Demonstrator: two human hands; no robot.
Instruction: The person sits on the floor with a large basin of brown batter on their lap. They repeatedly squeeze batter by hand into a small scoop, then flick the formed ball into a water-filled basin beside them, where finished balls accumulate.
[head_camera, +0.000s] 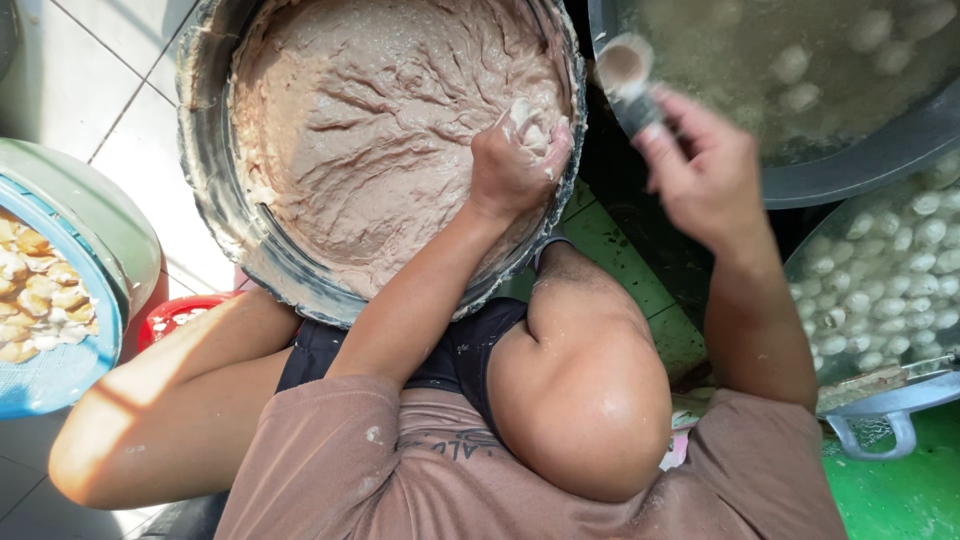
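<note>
Your left hand (515, 160) is fisted around a lump of paste (527, 122) at the right rim of the big basin (205, 170), which is full of pinkish-brown paste. Your right hand (705, 175) grips a spoon (628, 75) over the pot (860, 165) of cloudy water with floating balls (795, 65). Below it, a strainer (880, 400) holds more white balls.

No package, label, sign or screen shows anywhere in the frame. The only lettering is a faint dark print on the brown shirt (450, 470) at the bottom centre (too creased and blurred to make out).
</note>
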